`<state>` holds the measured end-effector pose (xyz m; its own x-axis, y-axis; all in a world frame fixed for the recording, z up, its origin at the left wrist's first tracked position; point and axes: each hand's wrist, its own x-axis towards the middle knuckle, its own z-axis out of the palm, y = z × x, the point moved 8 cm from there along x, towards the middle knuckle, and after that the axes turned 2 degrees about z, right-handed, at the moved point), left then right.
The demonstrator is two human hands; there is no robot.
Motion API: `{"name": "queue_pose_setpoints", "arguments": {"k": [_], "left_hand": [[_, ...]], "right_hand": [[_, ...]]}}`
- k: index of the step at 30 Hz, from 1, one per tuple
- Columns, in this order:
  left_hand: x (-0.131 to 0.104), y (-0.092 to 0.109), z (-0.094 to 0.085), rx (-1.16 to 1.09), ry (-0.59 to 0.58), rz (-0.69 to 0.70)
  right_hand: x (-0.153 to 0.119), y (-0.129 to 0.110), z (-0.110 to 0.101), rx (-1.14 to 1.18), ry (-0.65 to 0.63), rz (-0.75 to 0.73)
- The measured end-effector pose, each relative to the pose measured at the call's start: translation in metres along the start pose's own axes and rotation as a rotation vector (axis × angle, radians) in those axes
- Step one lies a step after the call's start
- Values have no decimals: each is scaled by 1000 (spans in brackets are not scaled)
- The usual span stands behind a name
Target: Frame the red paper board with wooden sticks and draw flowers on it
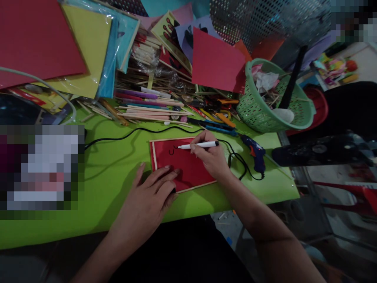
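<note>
A red card (pixel 193 173) lies on the green table, with thin wooden sticks along its left, top and bottom edges. My right hand (pixel 207 155) grips a white marker (pixel 203 144) with a black end, its tip at the upper part of the card. Small curved black marks (pixel 171 152) show on the red surface beside the tip. My left hand (pixel 156 186) rests flat with fingers spread over the card's lower left corner, and its thumb is on the table. The fingers partly hide that corner.
A blue glue gun (pixel 255 153) with a black cord lies right of the card. Behind are markers and sticks (pixel 153 112), a utility knife (pixel 216 126), a red paper sheet (pixel 216 59) and a green basket (pixel 250 102). A blurred-out device (pixel 44 165) stands at left.
</note>
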<state>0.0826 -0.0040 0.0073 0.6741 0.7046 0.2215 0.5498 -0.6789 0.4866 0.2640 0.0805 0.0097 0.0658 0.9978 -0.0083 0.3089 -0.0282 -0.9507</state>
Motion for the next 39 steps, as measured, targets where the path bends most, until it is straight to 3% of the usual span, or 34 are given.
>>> {"name": "queue_pose_setpoints", "arguments": {"k": [19, 39], "left_hand": [[0, -1, 1, -18, -13, -13], [0, -2, 2, -7, -39, -22]], "right_hand": [[0, 4, -4, 74, 26, 5], [-6, 2, -3, 28, -45, 36]]}}
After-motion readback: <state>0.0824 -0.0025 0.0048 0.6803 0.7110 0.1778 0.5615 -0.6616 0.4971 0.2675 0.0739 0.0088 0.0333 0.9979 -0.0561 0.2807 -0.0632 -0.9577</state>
